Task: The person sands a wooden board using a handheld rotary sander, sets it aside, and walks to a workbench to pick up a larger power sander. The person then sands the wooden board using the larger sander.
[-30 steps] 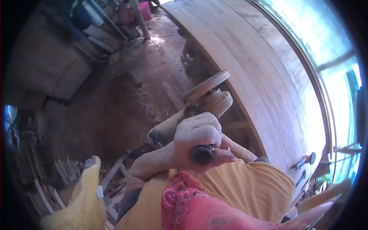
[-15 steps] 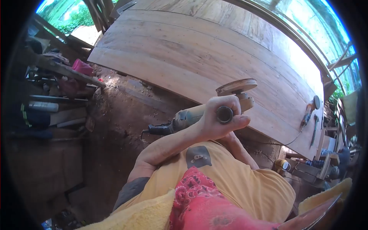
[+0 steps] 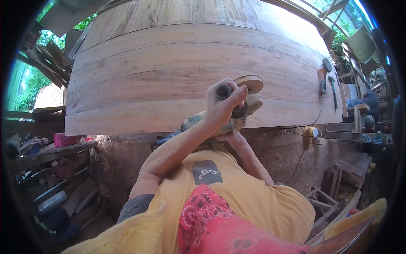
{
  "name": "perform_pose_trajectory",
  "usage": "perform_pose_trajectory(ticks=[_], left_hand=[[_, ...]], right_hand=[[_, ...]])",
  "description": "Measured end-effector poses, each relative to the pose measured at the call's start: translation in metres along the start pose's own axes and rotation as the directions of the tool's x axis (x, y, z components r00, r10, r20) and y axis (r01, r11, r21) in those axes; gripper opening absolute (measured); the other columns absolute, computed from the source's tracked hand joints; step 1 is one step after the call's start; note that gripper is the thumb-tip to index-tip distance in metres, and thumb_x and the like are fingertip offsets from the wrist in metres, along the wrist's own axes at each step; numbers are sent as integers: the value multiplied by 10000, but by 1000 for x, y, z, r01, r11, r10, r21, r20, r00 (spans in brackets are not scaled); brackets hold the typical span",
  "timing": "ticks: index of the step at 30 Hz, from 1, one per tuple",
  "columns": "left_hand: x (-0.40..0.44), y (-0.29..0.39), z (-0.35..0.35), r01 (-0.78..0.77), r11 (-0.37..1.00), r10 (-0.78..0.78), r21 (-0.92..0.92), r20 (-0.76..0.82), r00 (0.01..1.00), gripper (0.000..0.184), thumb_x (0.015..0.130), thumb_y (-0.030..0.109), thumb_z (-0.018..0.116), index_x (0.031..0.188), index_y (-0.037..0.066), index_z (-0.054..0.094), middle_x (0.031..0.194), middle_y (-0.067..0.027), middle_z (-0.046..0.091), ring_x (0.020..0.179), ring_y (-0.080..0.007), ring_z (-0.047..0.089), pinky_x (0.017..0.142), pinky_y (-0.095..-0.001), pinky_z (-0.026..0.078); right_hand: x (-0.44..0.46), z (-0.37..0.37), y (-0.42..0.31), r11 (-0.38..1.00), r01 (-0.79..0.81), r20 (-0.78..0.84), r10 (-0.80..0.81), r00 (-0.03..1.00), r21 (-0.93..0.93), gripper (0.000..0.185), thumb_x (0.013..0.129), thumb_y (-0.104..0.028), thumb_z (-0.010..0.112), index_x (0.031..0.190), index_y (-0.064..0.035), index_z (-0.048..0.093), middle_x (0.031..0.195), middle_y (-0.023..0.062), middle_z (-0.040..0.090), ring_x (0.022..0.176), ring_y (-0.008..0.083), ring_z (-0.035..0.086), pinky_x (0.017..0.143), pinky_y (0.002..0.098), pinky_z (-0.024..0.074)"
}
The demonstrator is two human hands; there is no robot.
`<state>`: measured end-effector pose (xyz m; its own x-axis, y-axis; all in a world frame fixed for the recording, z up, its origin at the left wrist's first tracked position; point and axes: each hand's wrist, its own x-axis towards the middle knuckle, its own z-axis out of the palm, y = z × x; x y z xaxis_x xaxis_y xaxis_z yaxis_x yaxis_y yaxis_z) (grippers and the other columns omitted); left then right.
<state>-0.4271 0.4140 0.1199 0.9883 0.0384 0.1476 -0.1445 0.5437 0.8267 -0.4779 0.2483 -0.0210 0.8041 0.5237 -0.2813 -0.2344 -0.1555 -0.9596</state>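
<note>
Grinder: held up at the middle of the scene, by the near edge of the boards; its round disc is at the far right end.
Left hand: closed around the dark side handle.
Right hand: under the grinder, partly hidden; how firmly its fingers close, I cannot tell.
Handling: probably heavy and stiff, with more weight toward the disc; the side handle and the casing seem the right places to hold, fingers away from the disc.
Right end of boards: second power tool lies there, just beside a thin tool.
Near right: yellow container.
</note>
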Motion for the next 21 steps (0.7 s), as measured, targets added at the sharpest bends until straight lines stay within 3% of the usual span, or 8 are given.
perform_pose_trajectory(ticks=[4, 7, 12, 16, 21], left_hand=[[26, 1, -16, 22, 992, -28, -127, -48, 998, 263, 1040, 182, 700, 838, 61, 585, 772, -68, 644, 747, -170, 628, 775, -352, 514], [47, 3, -32, 27, 971, -55, -236, -115, 992, 300, 1053, 237, 688, 829, 80, 565, 745, -79, 629, 727, -209, 614, 806, -409, 517], [72, 2, -67, 3, 959, -70, -282, -227, 971, 361, 1054, 351, 679, 816, 102, 571, 705, -59, 585, 720, -221, 597, 842, -452, 513], [86, 5, -96, -11, 954, -85, -298, -306, 948, 431, 1046, 468, 656, 800, 125, 564, 698, -41, 570, 715, -228, 591, 866, -469, 509], [99, 10, -128, -54, 943, -72, -327, -362, 929, 447, 1040, 492, 652, 791, 134, 557, 695, -41, 563, 714, -233, 593, 847, -496, 512]], right_hand=[[19, -6, -22, 970, -183, 124, 164, 979, 158, 733, 720, -138, 854, 1410, -72, 618, 1338, 61, 684, 1250, 213, 608, 1120, 379, 443], [36, -7, -42, 978, -202, 143, 195, 970, 41, 726, 702, -116, 842, 1389, -54, 618, 1294, 69, 702, 1209, 212, 628, 1084, 380, 480], [64, -10, -49, 974, -121, 217, 78, 973, 192, 685, 703, -129, 847, 1346, -27, 635, 1277, 93, 705, 1186, 201, 640, 1071, 378, 502], [89, -9, -66, 989, -23, 287, -20, 958, 147, 692, 729, -117, 844, 1375, -15, 618, 1279, 93, 706, 1173, 188, 644, 1065, 379, 513], [114, -15, -46, 960, -172, 365, 84, 927, 218, 716, 745, -98, 873, 1399, 6, 599, 1278, 99, 709, 1183, 213, 657, 1063, 392, 516]])
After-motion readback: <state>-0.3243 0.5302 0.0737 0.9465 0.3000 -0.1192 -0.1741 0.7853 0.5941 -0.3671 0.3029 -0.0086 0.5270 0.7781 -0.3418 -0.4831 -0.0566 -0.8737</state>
